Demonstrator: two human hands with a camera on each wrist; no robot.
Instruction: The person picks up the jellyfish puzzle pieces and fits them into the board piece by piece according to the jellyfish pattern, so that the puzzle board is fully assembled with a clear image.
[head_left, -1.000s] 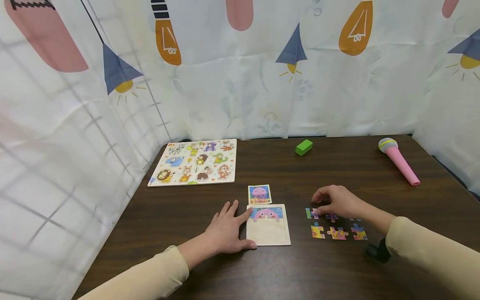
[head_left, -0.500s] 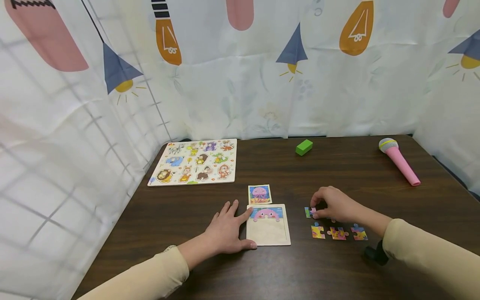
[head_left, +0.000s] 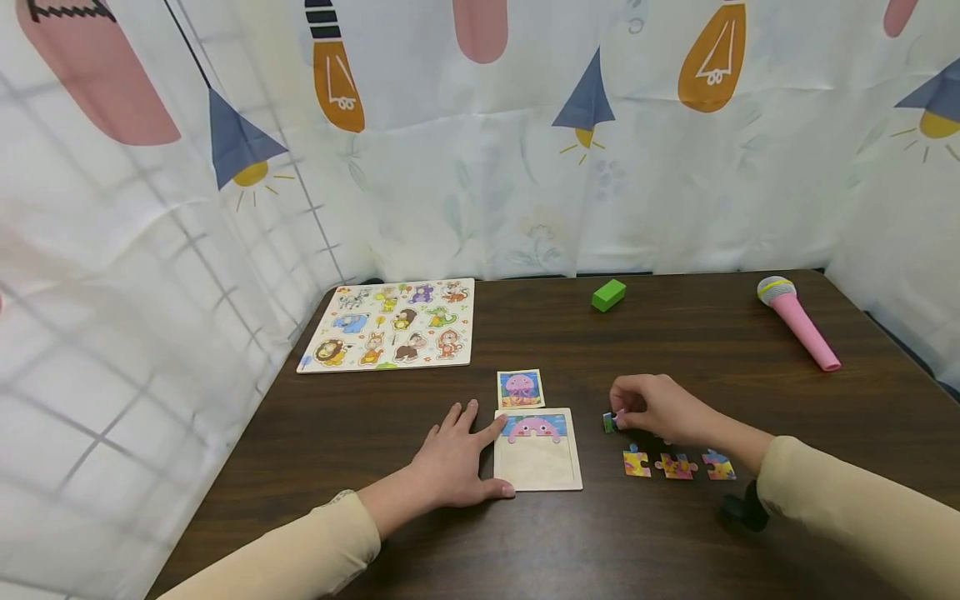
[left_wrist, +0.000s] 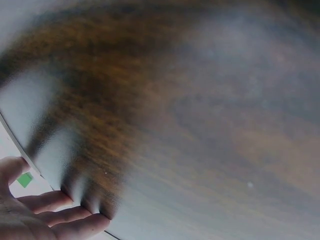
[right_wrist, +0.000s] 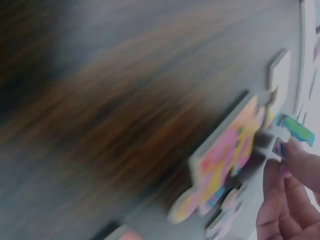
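My right hand (head_left: 663, 408) pinches a small puzzle piece (head_left: 608, 422) between thumb and fingers, to the right of the wooden puzzle tray. In the right wrist view the same green and blue piece (right_wrist: 298, 131) sticks out past the fingertips, tilted above the table. My left hand (head_left: 450, 467) lies with fingers spread, its thumb and index finger at the left edge of the puzzle tray (head_left: 536, 471). Across the tray's top runs a strip with a pink jellyfish face; below it is bare wood. Three loose puzzle pieces (head_left: 678, 467) lie below the right hand, which mostly hides others under it.
A small jellyfish picture card (head_left: 520, 389) touches the tray's far edge. Further back are an animal puzzle board (head_left: 386, 333) on the left, a green block (head_left: 608, 295) and a pink toy microphone (head_left: 804, 325) on the right. A printed curtain (head_left: 480, 183) encloses the table's back and sides.
My right hand has closed on the puzzle piece, tilted it up and shifted slightly left with it toward the tray. The left hand stays in place on the tray's edge.
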